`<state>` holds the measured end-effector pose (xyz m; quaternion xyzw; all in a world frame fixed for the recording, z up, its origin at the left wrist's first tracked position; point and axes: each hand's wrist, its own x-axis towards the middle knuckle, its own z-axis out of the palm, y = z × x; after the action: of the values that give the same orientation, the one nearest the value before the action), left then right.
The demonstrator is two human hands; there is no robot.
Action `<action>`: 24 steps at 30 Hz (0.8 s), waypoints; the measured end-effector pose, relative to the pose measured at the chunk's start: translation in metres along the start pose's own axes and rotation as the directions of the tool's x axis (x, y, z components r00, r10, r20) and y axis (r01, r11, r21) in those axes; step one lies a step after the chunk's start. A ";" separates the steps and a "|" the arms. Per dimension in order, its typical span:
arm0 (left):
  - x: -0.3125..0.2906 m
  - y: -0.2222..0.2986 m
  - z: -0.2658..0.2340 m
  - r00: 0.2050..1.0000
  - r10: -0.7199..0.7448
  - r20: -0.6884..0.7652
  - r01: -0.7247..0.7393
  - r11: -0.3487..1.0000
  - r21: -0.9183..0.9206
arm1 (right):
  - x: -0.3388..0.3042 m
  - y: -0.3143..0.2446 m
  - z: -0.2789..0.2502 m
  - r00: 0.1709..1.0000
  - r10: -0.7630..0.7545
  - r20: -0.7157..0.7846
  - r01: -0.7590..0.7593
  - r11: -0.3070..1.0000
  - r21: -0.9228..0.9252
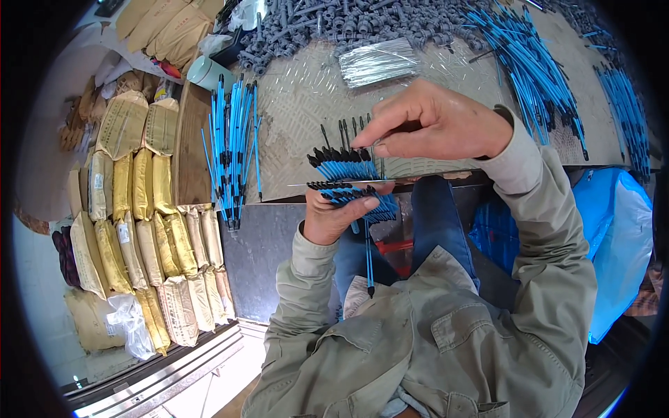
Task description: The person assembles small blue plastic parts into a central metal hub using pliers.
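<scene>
My left hand (329,221) is closed around a fanned bundle of thin blue rods with black tips (345,169), held at the table's near edge above my lap. One rod (368,261) hangs lower than the others, its black end downward. Over the bundle's right end, my right hand (439,124) is pinched, thumb and forefinger together beside the black tips. Whatever lies between those fingertips is too small to make out. Several thin black stems (343,132) stick up from the bundle, left of the right fingertips.
On the table (293,104) lie a stack of thin silvery pins (380,63), heaped grey plastic parts (348,21), and blue rods at the left (233,132) and right (536,76). A pale green cup (208,72) stands back left. Wrapped packages (143,184) fill the left; a blue bag (613,223) hangs right.
</scene>
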<state>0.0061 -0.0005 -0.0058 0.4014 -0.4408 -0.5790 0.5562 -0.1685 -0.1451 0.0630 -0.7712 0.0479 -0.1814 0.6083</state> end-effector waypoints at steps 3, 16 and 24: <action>0.002 -0.001 0.000 1.000 0.005 0.005 -0.005 1.000 0.002 | -0.003 0.007 0.001 0.998 -0.062 -0.031 0.062 0.998 0.006; 0.000 0.002 -0.005 0.998 0.001 0.069 -0.006 0.998 0.065 | -0.002 0.016 0.026 0.970 -0.108 -0.219 0.108 0.994 -0.012; 0.001 0.002 -0.004 0.996 0.034 0.081 -0.042 0.995 0.092 | -0.002 0.013 0.032 0.926 -0.242 -0.291 0.157 0.946 -0.284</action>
<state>0.0107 -0.0013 -0.0048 0.3952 -0.4968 -0.5625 0.5297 -0.1575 -0.1188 0.0442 -0.8040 0.0901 -0.3584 0.4658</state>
